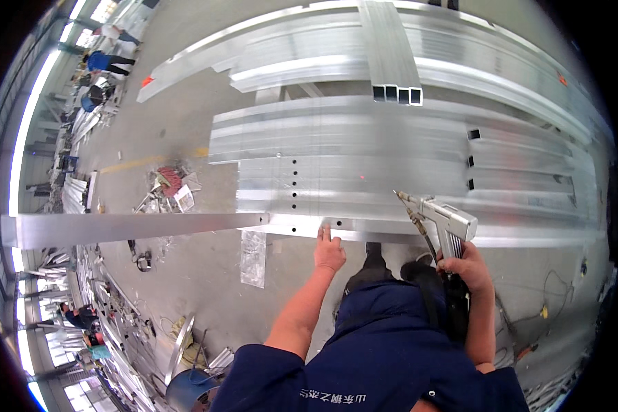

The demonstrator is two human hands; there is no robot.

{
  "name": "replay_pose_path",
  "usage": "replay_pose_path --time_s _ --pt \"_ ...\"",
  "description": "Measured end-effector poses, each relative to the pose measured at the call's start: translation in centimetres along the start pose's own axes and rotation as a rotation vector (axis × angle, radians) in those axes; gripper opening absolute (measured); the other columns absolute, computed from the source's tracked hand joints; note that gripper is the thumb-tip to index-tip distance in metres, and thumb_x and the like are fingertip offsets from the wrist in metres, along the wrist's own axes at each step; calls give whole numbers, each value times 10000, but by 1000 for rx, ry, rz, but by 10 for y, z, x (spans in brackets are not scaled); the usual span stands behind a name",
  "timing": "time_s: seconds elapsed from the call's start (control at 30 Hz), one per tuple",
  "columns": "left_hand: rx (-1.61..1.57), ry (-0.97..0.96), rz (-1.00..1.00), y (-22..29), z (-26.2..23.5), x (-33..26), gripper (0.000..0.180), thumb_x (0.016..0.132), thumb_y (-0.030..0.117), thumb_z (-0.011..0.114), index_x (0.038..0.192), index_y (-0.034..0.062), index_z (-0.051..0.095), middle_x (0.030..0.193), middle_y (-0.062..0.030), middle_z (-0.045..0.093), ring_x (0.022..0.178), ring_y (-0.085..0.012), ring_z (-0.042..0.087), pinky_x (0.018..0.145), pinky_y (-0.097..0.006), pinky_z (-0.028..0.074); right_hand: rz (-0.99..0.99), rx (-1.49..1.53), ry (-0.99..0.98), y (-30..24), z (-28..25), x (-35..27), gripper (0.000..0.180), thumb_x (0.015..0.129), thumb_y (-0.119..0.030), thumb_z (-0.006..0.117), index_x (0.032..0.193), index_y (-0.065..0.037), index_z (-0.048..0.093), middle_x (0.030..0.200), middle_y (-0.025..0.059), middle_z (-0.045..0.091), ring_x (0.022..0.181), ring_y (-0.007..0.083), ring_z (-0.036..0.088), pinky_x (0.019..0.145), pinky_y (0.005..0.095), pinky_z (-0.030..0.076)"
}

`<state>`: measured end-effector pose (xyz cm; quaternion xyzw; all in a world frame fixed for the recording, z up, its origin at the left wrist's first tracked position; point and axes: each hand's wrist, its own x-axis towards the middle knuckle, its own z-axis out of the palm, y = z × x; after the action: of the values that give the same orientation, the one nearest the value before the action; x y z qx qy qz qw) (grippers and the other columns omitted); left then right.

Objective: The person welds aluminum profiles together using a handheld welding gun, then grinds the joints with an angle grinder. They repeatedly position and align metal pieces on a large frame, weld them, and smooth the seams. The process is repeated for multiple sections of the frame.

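Left hand (330, 254) on the near metal bar (384, 229), right hand (465, 268) on a silver tool (448, 218).
The left hand is partly open, two fingers out straight, touching the bar by a dark hole (339, 223). The right hand is wrapped around the tool's handle; its tip points left over the bars. It looks like a getting-ready step. Next probably calls for careful aim.

White lettering (333, 397), navy shirt (384, 360), seemingly inverted
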<state>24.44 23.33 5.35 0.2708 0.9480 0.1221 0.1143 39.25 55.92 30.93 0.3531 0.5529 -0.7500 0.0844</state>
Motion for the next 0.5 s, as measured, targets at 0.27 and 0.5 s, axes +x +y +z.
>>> replay_pose_path --time_s 0.27,0.5 --pt "-43 -152 -86 0 -24 2 320 707 250 739 1002 127 711 1461 -226 424 1370 -400 374 1095 -455 398 -22 -7 -91 -4 -3 5 452 678 -71 718 1086 52 565 865 111 651 718 206 653 679 332 536" --pt "-132 -121 -113 -19 -3 2 342 671 244 771 981 108 720 1441 -234 447 1366 -376 386 1114 -428 378 -12 -104 -125 -10 0 12 368 690 -96 724 1011 37 604 819 89 649 707 177 644 662 309 521"
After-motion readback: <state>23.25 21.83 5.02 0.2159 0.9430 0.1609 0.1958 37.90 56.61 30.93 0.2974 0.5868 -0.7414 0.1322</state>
